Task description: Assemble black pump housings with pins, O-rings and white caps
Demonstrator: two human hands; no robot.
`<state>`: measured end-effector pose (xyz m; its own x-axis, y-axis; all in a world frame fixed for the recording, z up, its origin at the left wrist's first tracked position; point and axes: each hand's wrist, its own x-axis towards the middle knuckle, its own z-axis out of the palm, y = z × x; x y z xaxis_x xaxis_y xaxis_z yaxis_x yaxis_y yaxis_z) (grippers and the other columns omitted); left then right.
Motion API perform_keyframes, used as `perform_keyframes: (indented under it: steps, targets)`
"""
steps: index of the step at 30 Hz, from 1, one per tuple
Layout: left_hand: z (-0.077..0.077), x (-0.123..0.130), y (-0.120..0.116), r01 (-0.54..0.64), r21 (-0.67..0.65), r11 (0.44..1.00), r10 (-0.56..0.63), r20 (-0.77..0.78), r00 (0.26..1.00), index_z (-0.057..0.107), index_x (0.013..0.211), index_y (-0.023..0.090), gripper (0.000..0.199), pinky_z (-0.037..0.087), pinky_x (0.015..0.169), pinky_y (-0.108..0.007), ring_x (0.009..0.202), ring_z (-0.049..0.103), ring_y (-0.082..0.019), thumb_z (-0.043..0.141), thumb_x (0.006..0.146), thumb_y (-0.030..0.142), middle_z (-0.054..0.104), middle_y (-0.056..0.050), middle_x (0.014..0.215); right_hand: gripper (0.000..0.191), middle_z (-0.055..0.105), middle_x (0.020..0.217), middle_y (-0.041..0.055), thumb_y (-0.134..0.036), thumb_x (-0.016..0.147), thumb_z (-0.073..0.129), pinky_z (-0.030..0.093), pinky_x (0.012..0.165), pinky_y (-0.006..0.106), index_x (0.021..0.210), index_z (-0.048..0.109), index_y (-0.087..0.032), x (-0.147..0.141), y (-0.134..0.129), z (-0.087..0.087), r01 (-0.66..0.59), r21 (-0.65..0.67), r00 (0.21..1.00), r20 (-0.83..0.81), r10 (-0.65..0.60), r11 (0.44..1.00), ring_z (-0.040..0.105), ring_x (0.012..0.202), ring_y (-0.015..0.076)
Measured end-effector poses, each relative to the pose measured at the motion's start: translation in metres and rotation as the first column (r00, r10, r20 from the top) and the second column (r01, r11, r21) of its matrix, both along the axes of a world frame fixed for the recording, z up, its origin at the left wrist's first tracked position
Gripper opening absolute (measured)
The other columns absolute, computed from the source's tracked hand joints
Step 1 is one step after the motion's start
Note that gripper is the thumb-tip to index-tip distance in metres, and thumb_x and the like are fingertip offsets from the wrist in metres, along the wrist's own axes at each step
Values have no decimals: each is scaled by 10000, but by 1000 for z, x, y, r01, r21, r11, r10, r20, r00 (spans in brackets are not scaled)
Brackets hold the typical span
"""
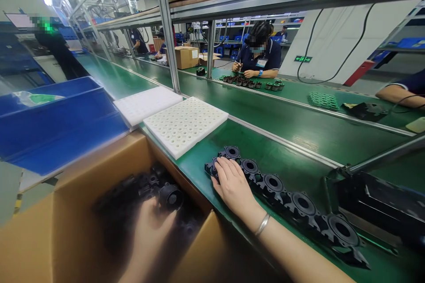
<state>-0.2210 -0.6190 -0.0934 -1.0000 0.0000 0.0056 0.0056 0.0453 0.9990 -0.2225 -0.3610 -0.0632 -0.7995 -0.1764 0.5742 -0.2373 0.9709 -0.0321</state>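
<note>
My left hand (152, 223) reaches into an open cardboard box (99, 159), its fingers and thumb closed on a black round housing (171, 197) with a hollow centre. Motion blurs that hand a little. Many similar black housings (122, 192) lie loosely beneath it. On the green bench, my right hand (232, 185) curls over another black housing (210, 166) at the far end of a row, covering most of it. Beside and behind it stand more black housings (274, 182) with round openings on top, lined up toward the near right.
White trays with round holes (186, 126) lie beyond the box. A blue bin (63, 124) stands at left. A black device (381, 203) sits at right on the green bench (265, 141). Across the line, a person (257, 55) handles small parts. A metal post (168, 31) rises ahead.
</note>
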Motion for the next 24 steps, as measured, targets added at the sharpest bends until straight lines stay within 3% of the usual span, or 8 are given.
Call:
perform_keyframes:
  steps: [4,6,9,12,16,19,21,24]
  targets:
    - [2,8,3,43,-58,997,-47,-71,996,586,929,223,407,608,802,-350,945,700,-250,834,653,390,700,-66,958,365,503,1400,170,-215,960,540,367,1118,522,1316,493,-151,27,-23,17,-152,-284,982,65,177,947,433,1333,310]
    - [5,13,6,79,-121,990,-96,-139,986,608,911,222,378,609,812,-366,958,701,-263,833,652,382,703,-85,998,367,535,1350,130,-264,956,558,456,1055,437,1309,478,-200,44,-39,24,-200,-547,918,185,351,813,516,1245,261]
    - [8,18,6,87,-310,947,-194,-335,922,643,890,238,230,592,886,-420,1054,684,-285,782,720,309,703,-103,1113,381,585,1256,92,-342,949,576,528,953,363,1297,466,-233,59,-57,28,-56,-809,786,326,526,585,592,1122,225]
    - [8,19,2,86,-478,874,-355,-509,784,668,900,274,126,549,980,-471,1157,649,-276,681,798,201,700,-80,1190,538,539,1314,95,-314,885,660,494,993,366,1358,414,-239,58,-61,29,-2,-867,756,324,568,498,551,1186,235]
    - [13,22,-1,213,-530,821,-474,-424,772,671,1077,305,285,573,968,-414,1132,668,-250,610,830,177,717,-70,1172,485,542,1242,47,-153,775,714,451,1018,316,1208,515,-245,53,-51,42,-110,-847,685,315,657,520,538,1163,200]
    - [19,31,1,294,-530,796,-521,-351,778,676,1127,306,318,598,927,-375,1091,684,-256,627,830,204,719,-70,1167,435,572,1070,16,-134,707,746,505,872,291,1077,538,-233,60,-43,54,-100,-756,638,451,624,647,586,968,182]
    - [19,36,2,283,-531,799,-514,-357,780,701,1057,321,277,614,889,-365,1043,696,-258,679,800,220,721,-60,1146,392,562,1033,16,-149,691,751,519,792,287,1008,534,-230,69,-38,56,-108,-679,660,497,563,726,584,891,179]
    - [12,37,1,179,-540,822,-474,-476,740,694,988,324,252,613,898,-386,1047,690,-257,715,770,200,702,-47,1148,322,527,1141,71,-155,742,706,532,824,297,992,514,-220,81,-26,45,-133,-608,784,419,458,783,581,980,198]
